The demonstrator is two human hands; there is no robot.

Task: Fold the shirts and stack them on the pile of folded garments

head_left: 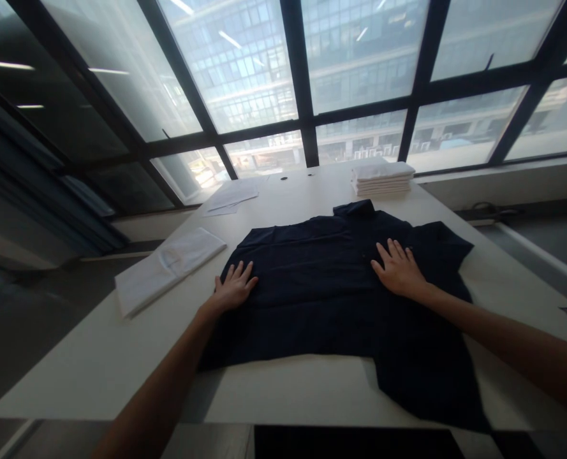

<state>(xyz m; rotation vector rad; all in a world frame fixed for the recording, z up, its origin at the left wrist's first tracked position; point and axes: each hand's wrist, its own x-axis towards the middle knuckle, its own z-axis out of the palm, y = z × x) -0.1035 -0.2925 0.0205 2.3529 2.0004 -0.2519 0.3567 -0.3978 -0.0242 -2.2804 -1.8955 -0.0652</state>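
A dark navy short-sleeved shirt (307, 293) lies spread sideways across the white table (283, 395), its hem to the left and its collar and sleeves to the right. My left hand (235, 285) rests on the hem end with the fingers spread. On the upper part of the shirt, near the collar side, my right hand (398, 269) lies flat, fingers apart. Neither hand grips the cloth. The near sleeve reaches the table's front edge, and faint creases run along the body of the shirt.
Left of the shirt lies a folded white garment in a flat pack (168, 271). Sheets of paper (230, 199) lie farther back. A stack of folded white cloths (382, 178) stands at the back right. Large windows (360, 64) rise behind the table.
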